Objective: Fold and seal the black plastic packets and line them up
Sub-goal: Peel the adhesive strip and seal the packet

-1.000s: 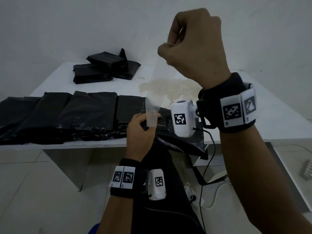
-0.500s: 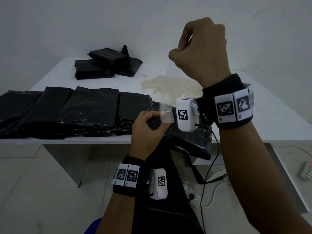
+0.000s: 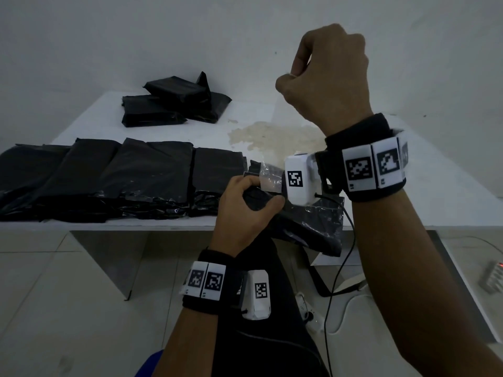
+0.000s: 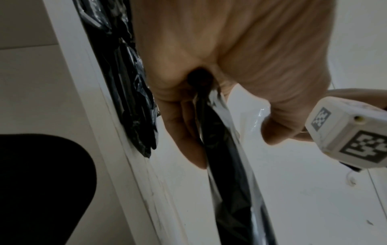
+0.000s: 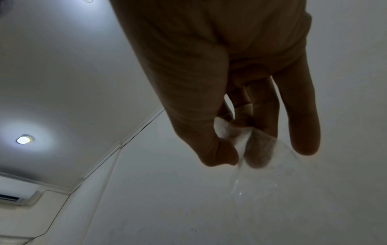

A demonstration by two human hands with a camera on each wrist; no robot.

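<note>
My left hand (image 3: 265,193) grips a black plastic packet (image 3: 307,227) that hangs over the table's front edge; the left wrist view shows the packet (image 4: 222,157) between fingers and thumb. A short clear strip (image 3: 269,182) stands up from the packet by my left thumb. My right hand (image 3: 295,73) is raised high above the table and pinches a thin clear film (image 5: 245,180) between thumb and forefinger (image 5: 258,149). A row of flat black packets (image 3: 122,178) lies along the table's front left.
A loose pile of black packets (image 3: 174,104) sits at the back of the white table (image 3: 449,186). A brownish stain (image 3: 272,134) marks the tabletop's middle. A cable (image 3: 337,268) hangs from my right wrist, and a power strip (image 3: 307,308) lies on the tiled floor.
One second ago the clear film stretched from my left hand up to my right. It has since come away from the packet, and my right hand has shifted right with it.
</note>
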